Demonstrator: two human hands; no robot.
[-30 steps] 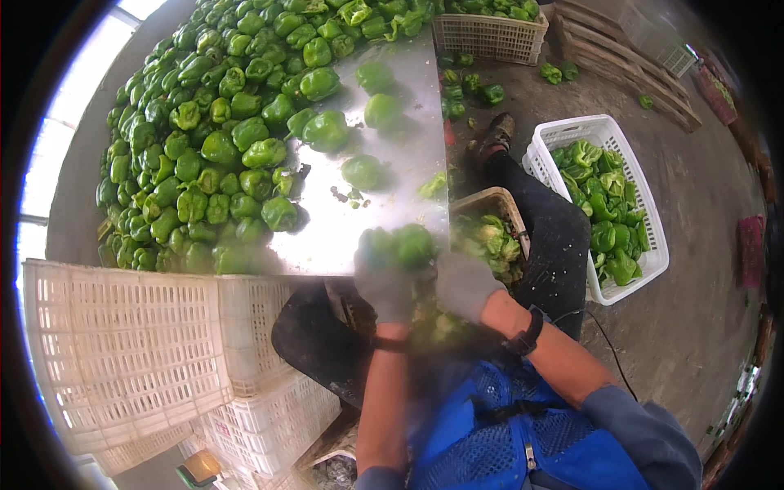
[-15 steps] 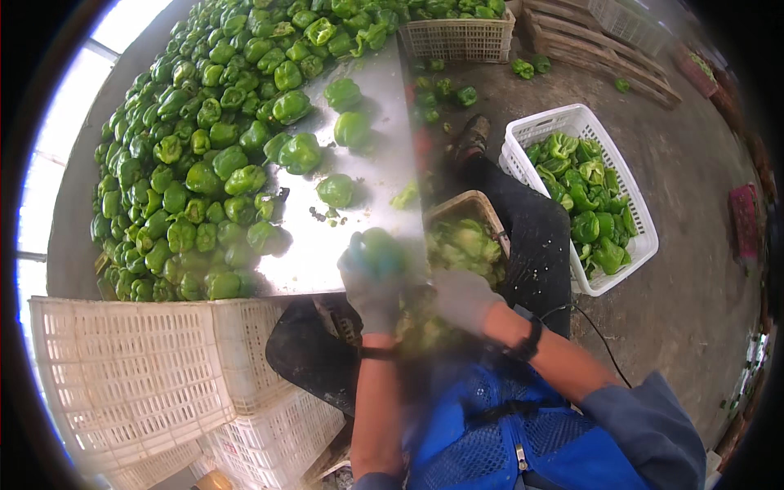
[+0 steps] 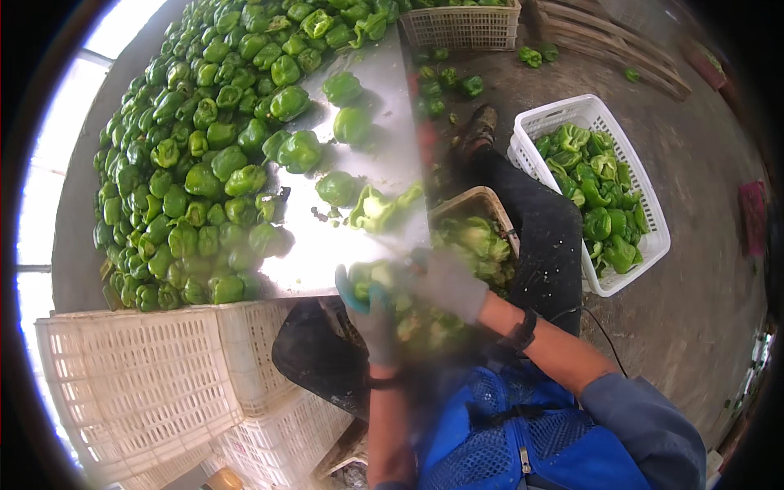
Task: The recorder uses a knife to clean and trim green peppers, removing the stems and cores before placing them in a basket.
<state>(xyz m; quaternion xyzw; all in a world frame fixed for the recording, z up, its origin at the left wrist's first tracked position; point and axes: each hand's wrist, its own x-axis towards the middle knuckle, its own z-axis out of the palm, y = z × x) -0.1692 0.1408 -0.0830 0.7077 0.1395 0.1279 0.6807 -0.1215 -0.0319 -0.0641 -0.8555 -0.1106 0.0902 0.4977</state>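
Observation:
Over the crate between my knees, my gloved left hand (image 3: pixel 371 322) is wrapped round a green bell pepper (image 3: pixel 369 278), its bluish fingertips showing at the pepper's side. My gloved right hand (image 3: pixel 451 284) is closed right beside that pepper. Something small and dark shows at its fingertips, too blurred to name. Below both hands, the crate (image 3: pixel 482 196) holds pale green pepper scraps (image 3: pixel 474 245). A pale, opened pepper piece (image 3: pixel 371 209) lies on the metal tabletop (image 3: pixel 314 265) just beyond my left hand, near several whole peppers.
A large heap of green peppers (image 3: pixel 196 171) covers the table's left side. On the floor at right stands a white basket (image 3: pixel 653 245) of trimmed peppers. Stacked white crates (image 3: pixel 131 384) are at lower left; another filled crate (image 3: pixel 461 28) and a wooden pallet (image 3: pixel 612 45) stand far off.
An opened pepper piece now lies on the tabletop near its right edge. My right hand has moved up and left, close to the pepper in my left hand. The view has shifted slightly.

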